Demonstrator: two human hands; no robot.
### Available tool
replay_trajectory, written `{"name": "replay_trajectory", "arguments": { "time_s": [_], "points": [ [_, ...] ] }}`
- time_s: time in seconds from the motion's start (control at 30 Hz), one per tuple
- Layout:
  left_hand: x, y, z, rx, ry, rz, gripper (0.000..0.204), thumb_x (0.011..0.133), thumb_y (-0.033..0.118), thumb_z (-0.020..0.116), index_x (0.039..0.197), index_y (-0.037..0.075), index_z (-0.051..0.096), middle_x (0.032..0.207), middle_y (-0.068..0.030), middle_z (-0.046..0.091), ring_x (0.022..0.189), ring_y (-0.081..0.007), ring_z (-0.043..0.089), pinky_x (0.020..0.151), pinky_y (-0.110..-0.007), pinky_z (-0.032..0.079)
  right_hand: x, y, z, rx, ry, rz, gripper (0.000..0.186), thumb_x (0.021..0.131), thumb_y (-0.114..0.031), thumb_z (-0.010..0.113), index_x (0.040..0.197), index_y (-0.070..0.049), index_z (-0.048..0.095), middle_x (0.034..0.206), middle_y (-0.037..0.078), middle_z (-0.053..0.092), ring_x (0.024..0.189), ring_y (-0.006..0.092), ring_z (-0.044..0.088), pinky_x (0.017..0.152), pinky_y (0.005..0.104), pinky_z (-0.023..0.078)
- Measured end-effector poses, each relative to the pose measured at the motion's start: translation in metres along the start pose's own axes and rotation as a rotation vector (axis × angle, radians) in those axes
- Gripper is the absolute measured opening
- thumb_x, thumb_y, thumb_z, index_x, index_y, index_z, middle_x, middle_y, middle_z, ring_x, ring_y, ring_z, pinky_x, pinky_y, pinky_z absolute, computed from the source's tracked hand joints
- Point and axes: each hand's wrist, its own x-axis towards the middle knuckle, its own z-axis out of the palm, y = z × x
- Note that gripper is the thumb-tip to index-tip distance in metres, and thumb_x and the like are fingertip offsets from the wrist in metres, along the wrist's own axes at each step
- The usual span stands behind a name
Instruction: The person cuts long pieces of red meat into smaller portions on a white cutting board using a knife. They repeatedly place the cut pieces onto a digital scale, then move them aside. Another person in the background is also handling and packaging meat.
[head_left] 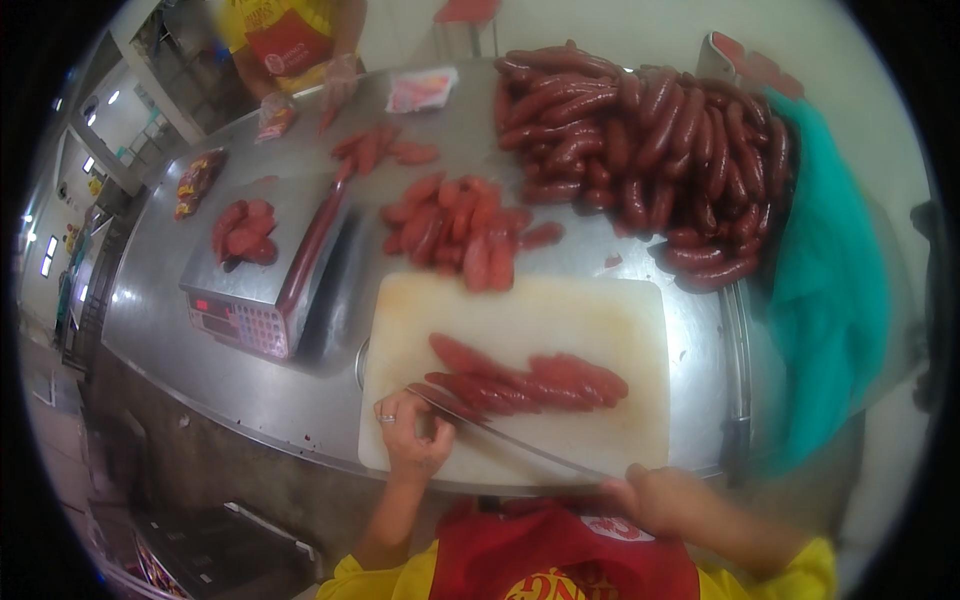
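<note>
In the head view, the left forearm rises almost straight from the lower edge, and the left hand (405,435) stands at the near left part of the white cutting board (580,310), wrist below, fingers curled forward and the thumb set apart from them, a ring (387,418) on one finger. Its fingertips come to the left end of the nearest of the dark red sausages (575,382), close by the tip of the knife (545,453); whether they grip the sausage or only steady it, I cannot tell. The right forearm slants in from the lower right, and the right hand (660,500) is closed around the knife's handle at the board's near edge, thumb side toward the blade. The long blade runs from there up and leftward across the board, alongside that nearest sausage. The sausages lie side by side in a slanted row on the middle of the board, which rests on a metal bench (270,410). Beyond the board sits a cluster of lighter red pieces (455,215); a large sausage pile (650,130) lies to its right.
</note>
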Motion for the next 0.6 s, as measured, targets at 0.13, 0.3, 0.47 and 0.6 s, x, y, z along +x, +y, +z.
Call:
{"name": "replay_trajectory", "arguments": {
  "time_s": [0.13, 0.3, 0.47, 0.6],
  "points": [
    [0.0, -0.002, 0.001, -0.026, 0.018, 0.045, 0.025, 0.06, 0.002, 0.062, 0.084, 0.003, 0.053, 0.089, -0.0141, 0.053, 0.086, -0.0316, 0.05, 0.079, -0.04, 0.042, 0.062, -0.028, 0.031, 0.144, 0.099, -0.136, 0.064, 0.095, -0.054, 0.039, 0.073, 0.002, 0.061, 0.063, 0.025, 0.061, 0.061, 0.0427, 0.063, 0.055, 0.0489, 0.051],
    [-0.001, -0.002, -0.002, -0.084, 0.046, 0.018, 0.024, 0.064, 0.004, 0.063, 0.086, 0.003, 0.054, 0.088, -0.0144, 0.054, 0.085, -0.0321, 0.051, 0.077, -0.041, 0.043, 0.124, -0.062, 0.06, 0.274, 0.124, -0.206, 0.065, 0.096, -0.054, 0.036, 0.079, 0.003, 0.063, 0.07, 0.025, 0.063, 0.067, 0.0435, 0.063, 0.061, 0.0498, 0.051],
    [0.0, 0.003, -0.001, -0.05, 0.103, -0.047, 0.021, 0.066, 0.002, 0.063, 0.083, 0.002, 0.051, 0.085, -0.0137, 0.052, 0.081, -0.031, 0.051, 0.074, -0.037, 0.044, 0.057, -0.029, 0.025, 0.188, 0.111, -0.157, 0.064, 0.095, -0.054, 0.038, 0.076, 0.004, 0.059, 0.065, 0.026, 0.061, 0.063, 0.0439, 0.062, 0.058, 0.0498, 0.051],
    [0.0, 0.005, 0.0, -0.05, 0.089, -0.074, 0.021, 0.066, 0.001, 0.063, 0.082, 0.001, 0.049, 0.083, -0.0137, 0.05, 0.077, -0.0304, 0.05, 0.072, -0.036, 0.043, 0.01, -0.011, 0.011, 0.056, 0.031, -0.065, 0.061, 0.095, -0.052, 0.041, 0.073, 0.002, 0.058, 0.057, 0.024, 0.059, 0.054, 0.042, 0.061, 0.051, 0.0491, 0.049]
  ]
}}
